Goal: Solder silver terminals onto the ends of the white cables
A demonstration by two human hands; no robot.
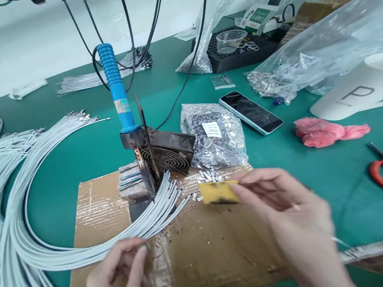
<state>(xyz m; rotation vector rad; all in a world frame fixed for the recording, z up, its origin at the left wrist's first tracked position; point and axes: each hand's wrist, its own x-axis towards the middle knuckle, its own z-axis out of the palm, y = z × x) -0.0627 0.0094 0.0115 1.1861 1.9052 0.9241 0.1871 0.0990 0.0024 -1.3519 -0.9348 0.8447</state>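
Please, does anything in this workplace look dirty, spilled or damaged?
Yes. The yellow piece in the right hand has black smudges, mostly along its lower edge, perhaps scorching or dirt. Dark crumbs also litter the cardboard near the tips of the white cables, so that surface looks untidy.

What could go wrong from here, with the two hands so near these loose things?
If hot, the upright soldering iron with a ribbed blue handle could scorch the ends of the thin white cables lying beside it. The right hand, holding a flat yellow rectangle with dark stains, might scatter the small white pieces loose on the brown cardboard sheet. The left hand, near the cables, could nudge them.
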